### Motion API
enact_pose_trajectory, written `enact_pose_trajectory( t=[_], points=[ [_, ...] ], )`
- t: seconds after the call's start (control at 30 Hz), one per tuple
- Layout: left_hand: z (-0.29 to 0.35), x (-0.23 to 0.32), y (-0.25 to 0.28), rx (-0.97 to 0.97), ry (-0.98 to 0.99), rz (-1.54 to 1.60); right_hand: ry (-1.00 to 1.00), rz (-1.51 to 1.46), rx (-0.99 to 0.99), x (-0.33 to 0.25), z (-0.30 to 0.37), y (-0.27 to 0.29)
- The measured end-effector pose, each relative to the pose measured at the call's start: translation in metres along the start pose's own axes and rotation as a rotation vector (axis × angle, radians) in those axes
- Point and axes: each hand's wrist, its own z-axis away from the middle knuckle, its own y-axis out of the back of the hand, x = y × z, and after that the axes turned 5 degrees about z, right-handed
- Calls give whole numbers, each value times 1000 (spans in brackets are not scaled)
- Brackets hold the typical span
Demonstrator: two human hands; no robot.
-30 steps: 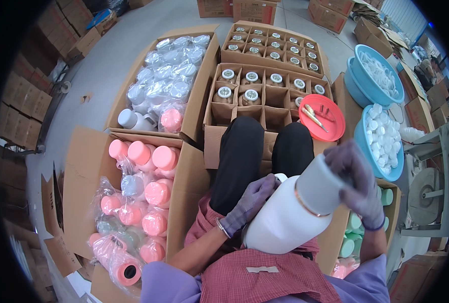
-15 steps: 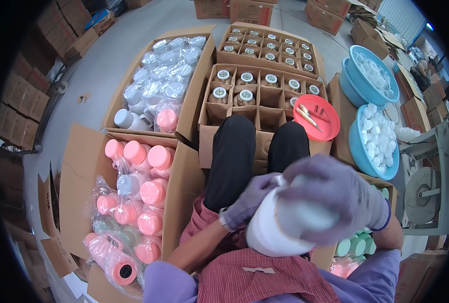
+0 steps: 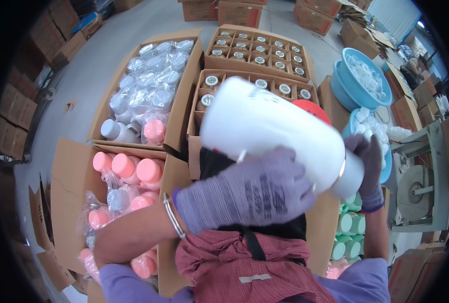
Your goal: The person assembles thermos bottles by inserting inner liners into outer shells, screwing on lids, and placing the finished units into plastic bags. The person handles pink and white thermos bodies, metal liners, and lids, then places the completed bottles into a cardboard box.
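Note:
A large white thermos jug (image 3: 280,134) with a pale grey lid (image 3: 350,175) lies tilted across my lap, its base up to the left. My left hand (image 3: 249,189), in a lilac knit glove, grips the jug from the near side at its handle. At the lid end, my right hand (image 3: 368,161), gloved too, has its fingers curled against the far side of the lid; they are partly hidden. Below the right hand are green-lidded jugs (image 3: 348,230) in a carton.
Pink-lidded jugs (image 3: 126,166) fill a carton at left, and wrapped grey-lidded ones (image 3: 153,76) stand beyond it. Divided cartons (image 3: 305,50) hold glass liners. At right are blue basins (image 3: 343,88) with white plastic parts. A red tray (image 3: 313,108) is partly hidden behind the jug.
The jug has been raised and tipped, its base now up to the left and its lid to the right. My left hand has come over its near side; the right has moved to the lid end.

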Motion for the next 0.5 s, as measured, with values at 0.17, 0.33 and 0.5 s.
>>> enact_pose_trajectory(
  t=[0.17,0.33,0.5],
  points=[
    [-3,25,-32,-120,330,198,-209,-9,-43,28,-26,-39],
    [42,-15,-10,212,1439,1500,112,120,-92,22,-92,-15],
    [144,-54,-53,321,1407,1032,-188,392,-251,60,-112,-94]
  ],
)
